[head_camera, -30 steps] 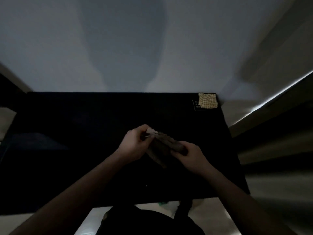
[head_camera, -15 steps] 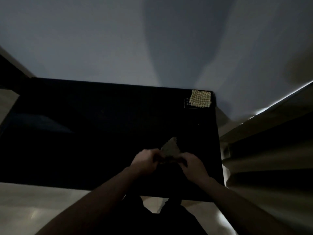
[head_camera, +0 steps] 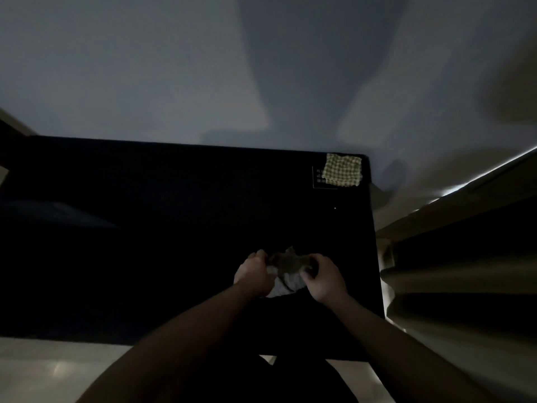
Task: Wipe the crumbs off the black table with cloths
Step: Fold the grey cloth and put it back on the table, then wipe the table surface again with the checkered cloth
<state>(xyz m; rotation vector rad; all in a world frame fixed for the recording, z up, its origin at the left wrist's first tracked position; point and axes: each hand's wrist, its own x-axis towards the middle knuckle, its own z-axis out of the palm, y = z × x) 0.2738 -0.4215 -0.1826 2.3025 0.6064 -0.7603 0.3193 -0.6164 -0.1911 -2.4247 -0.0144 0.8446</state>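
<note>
Your left hand [head_camera: 253, 271] and right hand [head_camera: 324, 279] pinch the grey cloth [head_camera: 286, 276]: limp, light; bunch it mid-fold.

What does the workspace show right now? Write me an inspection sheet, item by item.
Surface: black table, very dim; one pale speck near the right edge, possibly a crumb.
Job's things: grey cloth bunched between both hands; checked cloth flat at the far right corner, partly over a small printed label.
Clutter: nothing seen.
Grips: left hand and right hand each hold the grey cloth, fingers curled round it.
Cables: nothing seen.
Surroundings: pale wall behind the table; light floor in front.
</note>
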